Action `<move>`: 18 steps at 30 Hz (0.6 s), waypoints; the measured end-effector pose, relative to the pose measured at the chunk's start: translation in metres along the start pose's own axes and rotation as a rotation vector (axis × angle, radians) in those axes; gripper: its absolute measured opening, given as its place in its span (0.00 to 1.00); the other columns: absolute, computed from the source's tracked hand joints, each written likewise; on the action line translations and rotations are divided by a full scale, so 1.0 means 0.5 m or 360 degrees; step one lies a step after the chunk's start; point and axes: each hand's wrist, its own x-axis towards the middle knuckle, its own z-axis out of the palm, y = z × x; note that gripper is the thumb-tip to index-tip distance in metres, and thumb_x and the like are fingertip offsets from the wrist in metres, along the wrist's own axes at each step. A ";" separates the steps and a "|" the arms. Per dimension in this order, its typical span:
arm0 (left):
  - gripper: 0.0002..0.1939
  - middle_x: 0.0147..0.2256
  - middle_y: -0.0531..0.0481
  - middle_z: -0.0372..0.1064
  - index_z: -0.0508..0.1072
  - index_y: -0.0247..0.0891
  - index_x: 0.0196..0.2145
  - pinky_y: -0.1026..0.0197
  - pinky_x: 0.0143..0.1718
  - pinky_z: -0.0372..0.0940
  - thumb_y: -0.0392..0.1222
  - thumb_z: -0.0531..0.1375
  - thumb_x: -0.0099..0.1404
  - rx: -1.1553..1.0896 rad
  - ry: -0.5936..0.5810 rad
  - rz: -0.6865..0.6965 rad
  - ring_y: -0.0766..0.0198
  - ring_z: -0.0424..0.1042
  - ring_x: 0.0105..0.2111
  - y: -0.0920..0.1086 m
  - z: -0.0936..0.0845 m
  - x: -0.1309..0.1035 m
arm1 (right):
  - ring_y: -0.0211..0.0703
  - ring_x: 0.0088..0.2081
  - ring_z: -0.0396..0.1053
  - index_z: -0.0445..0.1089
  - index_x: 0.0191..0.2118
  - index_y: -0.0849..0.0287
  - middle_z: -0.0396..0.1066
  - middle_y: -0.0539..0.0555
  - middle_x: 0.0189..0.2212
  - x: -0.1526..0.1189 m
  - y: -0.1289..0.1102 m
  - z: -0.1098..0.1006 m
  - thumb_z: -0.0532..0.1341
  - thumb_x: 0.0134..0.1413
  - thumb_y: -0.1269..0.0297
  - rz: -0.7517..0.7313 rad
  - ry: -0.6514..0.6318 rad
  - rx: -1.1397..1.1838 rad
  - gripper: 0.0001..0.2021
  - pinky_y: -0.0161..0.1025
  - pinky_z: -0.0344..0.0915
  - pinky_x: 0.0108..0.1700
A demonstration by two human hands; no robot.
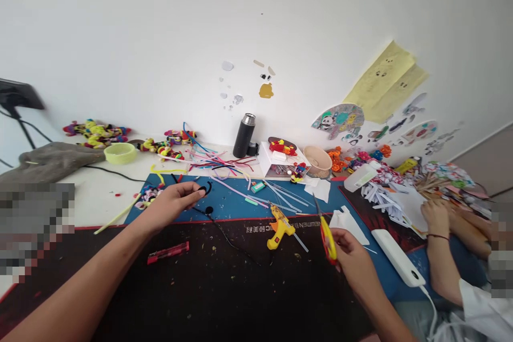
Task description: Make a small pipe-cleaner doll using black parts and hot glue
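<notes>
My left hand (182, 197) pinches a short black pipe cleaner (208, 188) bent into a curl, held over the blue mat (232, 203). Yellow-and-red scissors (327, 238) are in my right hand (352, 251), blades pointing up and away from me. Between my hands a yellow hot glue gun (279, 227) lies on the black mat (216, 299), with a clear glue stick poking out of its back. A small black round piece (209, 210) sits just below the held curl. Left of it, near my forearm, lies a red utility knife (168, 252).
Colored pipe cleaners (220, 163) spread along the back, near a black thermos (244, 136) and a white box (266, 157). At the left stands a pale green ring-shaped container (121, 153). A co-worker's hand (436, 216) rests by paper strips at right, beyond a white power strip (396, 256).
</notes>
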 end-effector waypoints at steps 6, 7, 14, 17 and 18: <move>0.24 0.25 0.54 0.69 0.71 0.40 0.27 0.61 0.31 0.59 0.65 0.67 0.60 -0.0256 -0.0041 0.0002 0.64 0.65 0.26 0.007 0.010 -0.005 | 0.34 0.21 0.59 0.71 0.42 0.55 0.69 0.49 0.28 -0.033 -0.093 0.118 0.79 0.39 0.49 0.0164 -0.0210 0.0891 0.27 0.28 0.47 0.17; 0.23 0.28 0.51 0.73 0.73 0.39 0.28 0.61 0.32 0.61 0.64 0.68 0.60 -0.0313 -0.0071 -0.0019 0.63 0.68 0.27 0.007 0.011 -0.006 | 0.34 0.22 0.60 0.71 0.44 0.55 0.71 0.50 0.29 -0.037 -0.102 0.148 0.79 0.40 0.50 0.0184 -0.0328 0.0959 0.27 0.28 0.48 0.17; 0.21 0.45 0.39 0.82 0.76 0.38 0.33 0.56 0.43 0.71 0.58 0.72 0.58 -0.0752 -0.0245 -0.0169 0.52 0.80 0.44 0.003 0.015 -0.011 | 0.31 0.20 0.59 0.72 0.46 0.57 0.70 0.49 0.29 -0.066 -0.126 0.348 0.77 0.45 0.51 0.0347 -0.1013 0.1049 0.26 0.27 0.47 0.17; 0.22 0.40 0.41 0.82 0.78 0.37 0.34 0.58 0.44 0.71 0.58 0.74 0.56 -0.0844 -0.0214 -0.0196 0.53 0.81 0.43 0.005 0.013 -0.011 | 0.31 0.21 0.61 0.72 0.44 0.58 0.68 0.47 0.28 -0.074 -0.129 0.394 0.77 0.47 0.52 0.0393 -0.1201 0.1044 0.24 0.27 0.48 0.17; 0.22 0.38 0.41 0.82 0.78 0.37 0.33 0.58 0.43 0.71 0.58 0.75 0.56 -0.0867 -0.0190 -0.0197 0.54 0.81 0.42 0.006 0.013 -0.011 | 0.31 0.20 0.61 0.72 0.45 0.58 0.69 0.48 0.28 -0.075 -0.130 0.403 0.77 0.48 0.51 0.0388 -0.1246 0.1048 0.24 0.27 0.47 0.17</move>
